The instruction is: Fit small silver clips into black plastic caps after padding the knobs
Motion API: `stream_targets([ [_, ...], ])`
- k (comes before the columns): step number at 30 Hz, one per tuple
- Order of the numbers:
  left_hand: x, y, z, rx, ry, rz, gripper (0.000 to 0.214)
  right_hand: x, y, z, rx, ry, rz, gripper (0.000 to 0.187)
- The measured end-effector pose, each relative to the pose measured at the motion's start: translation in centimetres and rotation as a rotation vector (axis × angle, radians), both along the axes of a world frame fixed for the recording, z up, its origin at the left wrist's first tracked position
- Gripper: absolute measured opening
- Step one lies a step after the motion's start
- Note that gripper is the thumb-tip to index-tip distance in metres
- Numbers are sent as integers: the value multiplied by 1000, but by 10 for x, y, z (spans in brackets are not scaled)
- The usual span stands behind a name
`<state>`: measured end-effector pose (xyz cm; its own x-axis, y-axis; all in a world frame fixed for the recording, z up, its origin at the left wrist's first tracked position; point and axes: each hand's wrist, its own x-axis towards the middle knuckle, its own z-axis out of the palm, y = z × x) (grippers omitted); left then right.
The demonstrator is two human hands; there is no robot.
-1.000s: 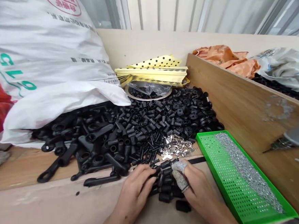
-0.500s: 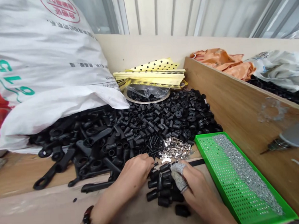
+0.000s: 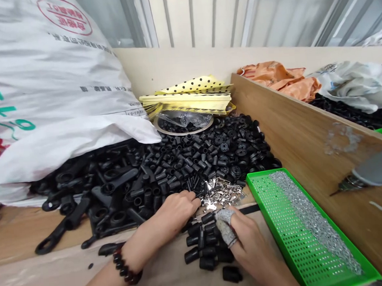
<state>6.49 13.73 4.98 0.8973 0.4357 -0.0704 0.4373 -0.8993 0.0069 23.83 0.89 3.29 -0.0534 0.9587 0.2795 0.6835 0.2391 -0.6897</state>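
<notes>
My left hand (image 3: 172, 212), with a dark bead bracelet (image 3: 126, 269) on the wrist, reaches into the edge of a heap of black plastic tubes (image 3: 179, 161), fingers curled down; what they hold, if anything, is hidden. My right hand (image 3: 246, 239), with a grey fabric cot on one finger, rests curled on a small cluster of black tubes (image 3: 204, 242) on the bench. A little pile of shiny metal clips (image 3: 222, 191) lies just beyond both hands.
A green perforated tray (image 3: 282, 228) with a strip of small silvery parts lies at right against a wooden divider (image 3: 301, 135). Long black handles (image 3: 83, 198) lie at left under a big white sack (image 3: 49, 83). Yellow dotted paper (image 3: 190, 95) and a metal dish sit behind.
My left hand has moved forward from the small tube cluster to the edge of the big heap, baring the bracelet. My right hand has barely shifted.
</notes>
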Motion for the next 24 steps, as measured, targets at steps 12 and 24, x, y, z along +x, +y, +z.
stream_targets([
  [12,2,7,5,-3,-18,-169,16,2,2,-8,-25,-20,-48,21],
  [24,8,7,1,141,24,-358,12,5,5,-14,4,-21,-80,19],
])
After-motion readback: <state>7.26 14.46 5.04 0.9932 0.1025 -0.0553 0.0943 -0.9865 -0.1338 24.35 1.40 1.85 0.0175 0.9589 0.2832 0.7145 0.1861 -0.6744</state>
